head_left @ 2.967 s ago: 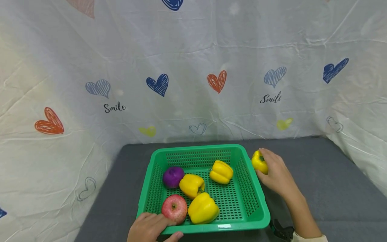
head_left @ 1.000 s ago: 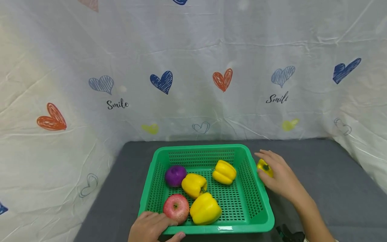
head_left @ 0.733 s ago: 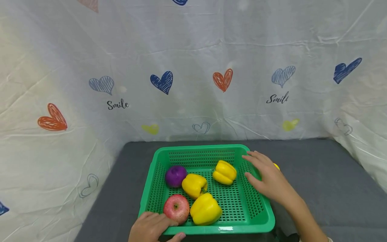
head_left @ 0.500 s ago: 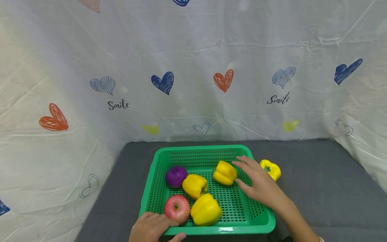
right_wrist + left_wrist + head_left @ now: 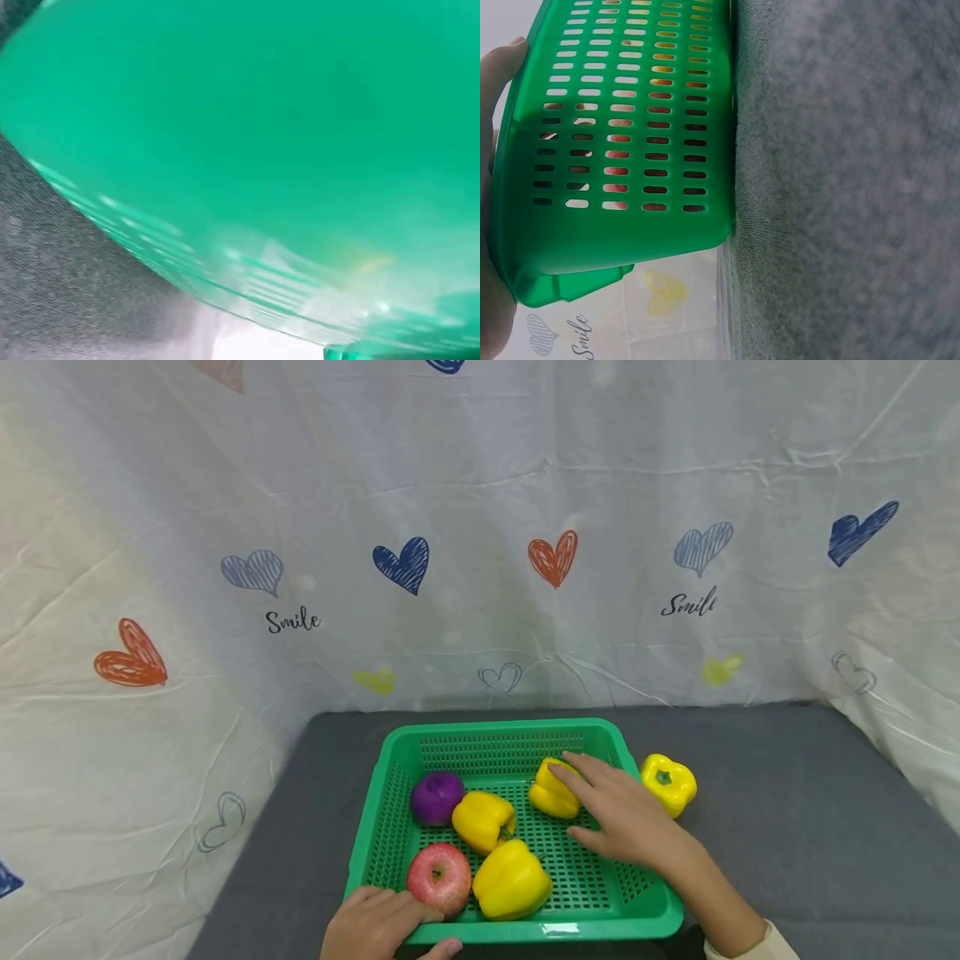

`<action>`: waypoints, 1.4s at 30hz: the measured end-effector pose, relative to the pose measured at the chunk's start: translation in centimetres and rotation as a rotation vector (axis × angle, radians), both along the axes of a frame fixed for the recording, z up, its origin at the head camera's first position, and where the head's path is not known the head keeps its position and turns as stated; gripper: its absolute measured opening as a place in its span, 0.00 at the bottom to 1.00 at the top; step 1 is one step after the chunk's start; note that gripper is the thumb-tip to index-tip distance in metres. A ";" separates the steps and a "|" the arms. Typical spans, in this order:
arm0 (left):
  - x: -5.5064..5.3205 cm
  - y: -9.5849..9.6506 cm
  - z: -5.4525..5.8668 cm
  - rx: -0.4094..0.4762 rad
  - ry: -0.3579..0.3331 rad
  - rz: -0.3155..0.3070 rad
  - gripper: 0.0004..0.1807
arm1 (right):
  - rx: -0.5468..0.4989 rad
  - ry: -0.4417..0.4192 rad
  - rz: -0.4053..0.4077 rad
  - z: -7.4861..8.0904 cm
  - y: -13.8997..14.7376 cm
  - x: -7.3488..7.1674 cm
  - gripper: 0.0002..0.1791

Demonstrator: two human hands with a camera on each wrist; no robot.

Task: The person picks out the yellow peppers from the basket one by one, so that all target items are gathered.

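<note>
At the front left corner of the green basket (image 5: pixel 600 929), my left hand (image 5: pixel 375 922) holds the rim, fingers over the inside and thumb outside. A red apple (image 5: pixel 439 878) lies beside those fingertips. My right hand (image 5: pixel 626 810) reaches over the basket's right wall with spread fingers. Its fingers are over a yellow bell pepper (image 5: pixel 550 793) at the back right inside, partly covering it; contact is unclear. Another yellow bell pepper (image 5: pixel 669 785) lies outside, against the right wall. The right wrist view shows mainly blurred green plastic.
Also in the basket are a purple round vegetable (image 5: pixel 437 798), a yellow bell pepper (image 5: pixel 482 821) at the middle and a yellow bell pepper (image 5: pixel 511 882) near the front. Grey cloth (image 5: pixel 787 827) covers the table. A white curtain (image 5: pixel 465 627) with printed hearts hangs behind.
My right hand has let go of the yellow bell pepper outside the basket and moved left over the wall to the one at the back right. My left hand stays on the rim.
</note>
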State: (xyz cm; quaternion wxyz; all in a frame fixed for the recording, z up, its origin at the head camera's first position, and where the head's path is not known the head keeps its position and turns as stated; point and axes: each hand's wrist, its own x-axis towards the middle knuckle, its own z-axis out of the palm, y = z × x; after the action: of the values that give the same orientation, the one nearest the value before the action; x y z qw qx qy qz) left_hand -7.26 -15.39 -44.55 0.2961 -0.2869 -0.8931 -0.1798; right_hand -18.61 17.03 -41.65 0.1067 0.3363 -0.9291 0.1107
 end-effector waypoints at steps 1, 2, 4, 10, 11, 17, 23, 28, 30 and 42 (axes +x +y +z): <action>0.0 0.0 0.0 0.002 0.002 -0.001 0.10 | 0.014 -0.002 0.005 0.0 -0.1 -0.1 0.45; 0.0 0.1 0.0 0.004 0.003 -0.002 0.10 | 0.027 -0.003 0.009 0.0 -0.1 -0.2 0.45; 0.1 0.1 0.0 0.007 -0.001 -0.003 0.10 | 0.051 -0.016 0.023 0.0 -0.2 -0.3 0.44; 0.1 0.1 0.0 0.008 0.002 -0.001 0.10 | 0.044 -0.089 0.094 -0.1 -0.3 -0.7 0.37; 0.0 0.1 -0.1 0.006 0.004 0.000 0.10 | 0.038 -0.092 0.103 -0.1 -0.4 -0.8 0.36; -0.1 -0.1 -0.1 -0.008 0.009 -0.002 0.10 | 0.073 -0.038 0.116 -0.1 -0.7 -1.1 0.38; -0.2 -0.2 -0.1 -0.011 0.014 -0.011 0.10 | 0.038 -0.027 0.129 -0.3 -0.9 -1.1 0.26; -0.2 -0.1 -0.2 -0.007 0.029 -0.019 0.10 | 0.111 -0.020 0.124 -0.3 -0.9 -0.8 0.32; -0.2 -0.1 -0.2 -0.003 0.042 -0.022 0.10 | 0.165 -0.022 0.114 -0.3 -1.0 -0.6 0.37; -0.4 -0.1 -0.3 0.011 0.052 -0.051 0.10 | 0.219 -0.066 0.080 -0.5 -1.2 -0.4 0.31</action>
State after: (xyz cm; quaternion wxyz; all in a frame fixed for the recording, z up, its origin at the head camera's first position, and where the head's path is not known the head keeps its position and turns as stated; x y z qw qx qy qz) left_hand -7.70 -15.48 -44.85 0.3162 -0.3126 -0.8765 -0.1846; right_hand -18.96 15.83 -42.12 0.0344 0.3789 -0.9245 0.0238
